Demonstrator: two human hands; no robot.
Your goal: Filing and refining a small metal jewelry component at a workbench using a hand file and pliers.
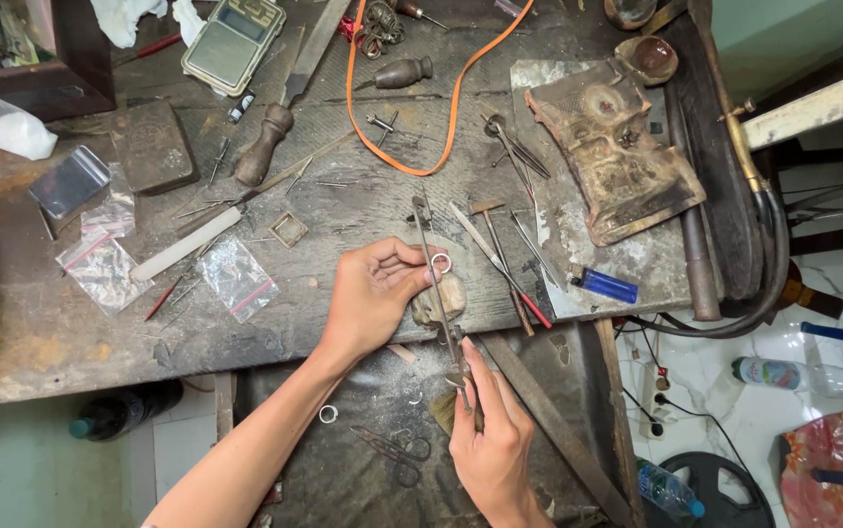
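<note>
My left hand [370, 293] pinches a small silver ring [441, 263] against a worn wooden bench peg [439, 299] at the front edge of the workbench [40, 332]. A thin jeweller's saw frame [436, 284] runs across the ring, from the bench top down to my right hand [495, 445], which grips its handle below the bench edge. Another small ring [328, 414] lies on the lower tray beneath my left forearm.
Files [275, 117], tweezers [514, 147], small plastic bags [236, 279], a pocket scale [234, 44], an orange cord [455, 93], a scorched soldering block [612, 161] and a blue lighter [605, 286] cover the bench. Scissors [392, 455] lie in the tray. Bottles [802, 376] stand on the floor.
</note>
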